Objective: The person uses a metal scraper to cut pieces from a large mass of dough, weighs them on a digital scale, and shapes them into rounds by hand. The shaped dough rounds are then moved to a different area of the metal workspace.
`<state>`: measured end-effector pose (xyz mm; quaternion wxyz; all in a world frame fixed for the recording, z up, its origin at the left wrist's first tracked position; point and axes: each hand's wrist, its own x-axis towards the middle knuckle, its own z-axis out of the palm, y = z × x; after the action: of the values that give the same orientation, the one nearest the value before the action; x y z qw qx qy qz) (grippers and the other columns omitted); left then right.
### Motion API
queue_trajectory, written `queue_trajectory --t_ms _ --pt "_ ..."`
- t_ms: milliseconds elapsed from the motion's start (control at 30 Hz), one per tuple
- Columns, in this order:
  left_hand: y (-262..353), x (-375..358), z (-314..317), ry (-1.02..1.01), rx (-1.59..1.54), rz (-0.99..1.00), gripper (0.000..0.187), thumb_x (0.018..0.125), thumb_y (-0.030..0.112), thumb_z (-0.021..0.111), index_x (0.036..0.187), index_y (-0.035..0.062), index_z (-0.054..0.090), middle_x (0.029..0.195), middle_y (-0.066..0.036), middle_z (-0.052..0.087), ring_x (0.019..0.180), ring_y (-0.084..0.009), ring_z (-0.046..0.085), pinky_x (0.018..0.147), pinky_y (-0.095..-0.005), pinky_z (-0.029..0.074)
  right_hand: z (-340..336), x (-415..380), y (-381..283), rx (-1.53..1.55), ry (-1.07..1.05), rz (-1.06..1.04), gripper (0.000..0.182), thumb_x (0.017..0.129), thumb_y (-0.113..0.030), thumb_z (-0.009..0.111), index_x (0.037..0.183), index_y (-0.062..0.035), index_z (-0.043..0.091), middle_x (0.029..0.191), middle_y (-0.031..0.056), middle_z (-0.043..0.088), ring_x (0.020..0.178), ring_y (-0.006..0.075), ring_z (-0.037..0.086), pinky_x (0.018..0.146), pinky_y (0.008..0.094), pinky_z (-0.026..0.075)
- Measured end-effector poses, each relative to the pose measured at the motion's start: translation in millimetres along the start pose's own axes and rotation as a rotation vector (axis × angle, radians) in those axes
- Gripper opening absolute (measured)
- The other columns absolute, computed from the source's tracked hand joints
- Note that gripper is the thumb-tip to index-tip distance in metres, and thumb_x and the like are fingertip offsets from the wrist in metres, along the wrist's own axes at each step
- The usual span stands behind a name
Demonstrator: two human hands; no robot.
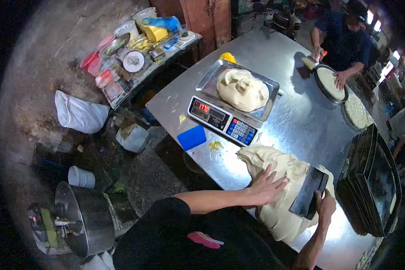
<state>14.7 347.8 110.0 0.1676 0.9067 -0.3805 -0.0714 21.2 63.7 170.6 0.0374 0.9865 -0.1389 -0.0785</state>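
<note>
A large, soft mass of pale dough (279, 220) spreads over the near part of the steel table. My left hand (269, 186) lies on it with the fingers stretched out. Gripped in my right hand (326, 204) is a dark-handled dough scraper (307, 191), its wide metal blade resting against the dough's right part; whether the edge cuts in is hidden. Beyond the dough stands a digital scale (218, 120) reading what looks like 1770. Another lump of dough (243, 92) sits in its metal pan (211, 77). A blue plastic piece (191, 137) lies beside the scale.
Stacked black baking pans (369, 180) stand at the right edge of the steel table (265, 49). Across it, a co-worker (346, 40) presses dough in a round pan (319, 81). A cluttered side table (153, 67) and a metal mixer bowl (92, 220) are at left.
</note>
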Motion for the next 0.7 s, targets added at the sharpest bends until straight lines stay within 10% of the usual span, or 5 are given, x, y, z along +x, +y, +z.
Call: queue_trajectory --t_ms 133,267,467,700 --pt "5.9 -20.8 21.3 0.051 -0.108 -0.05 0.076 0.085 0.037 0.058 0.143 0.0037 0.023 0.147 -0.015 0.029 0.137 -0.0366 0.022 0.107 -0.0665 0.003 -44.1 7.1 -10.3 0.194 0.251 -0.032 0.033 0.09 -0.035 0.052 0.1 -0.0069 0.065 0.092 0.0163 0.066 0.083 0.034 0.063 0.071 0.0419 0.049" --pt "9.4 -26.5 53.8 0.225 -0.059 -0.062 0.081 0.082 0.035 0.061 0.145 0.0047 0.019 0.149 -0.014 0.025 0.139 -0.0358 0.019 0.107 -0.0669 0.003 -34.7 28.1 -54.7 0.371 0.344 -0.544 0.026 0.09 -0.029 0.054 0.099 -0.007 0.064 0.096 0.016 0.063 0.085 0.034 0.062 0.072 0.0393 0.049" --pt "7.8 -35.4 55.0 0.134 -0.027 -0.094 0.084 0.08 0.032 0.062 0.146 0.0045 0.018 0.151 -0.012 0.021 0.141 -0.0339 0.01 0.106 -0.0681 0.003 18.2 16.1 -123.6 -0.211 -0.081 -0.748 0.052 0.089 -0.047 0.047 0.097 -0.0004 0.068 0.123 0.0206 0.055 0.127 0.0362 0.038 0.102 0.0464 0.033" --pt "-1.4 -36.5 47.7 0.034 -0.269 -0.064 0.072 0.082 0.032 0.06 0.141 0.0042 0.03 0.151 -0.011 0.022 0.142 -0.0327 0.007 0.104 -0.0693 0.006 1.9 13.3 -139.4 0.054 -0.015 -0.813 0.027 0.078 -0.031 0.067 0.086 -0.0043 0.068 0.099 0.0139 0.064 0.094 0.032 0.06 0.08 0.0402 0.049"
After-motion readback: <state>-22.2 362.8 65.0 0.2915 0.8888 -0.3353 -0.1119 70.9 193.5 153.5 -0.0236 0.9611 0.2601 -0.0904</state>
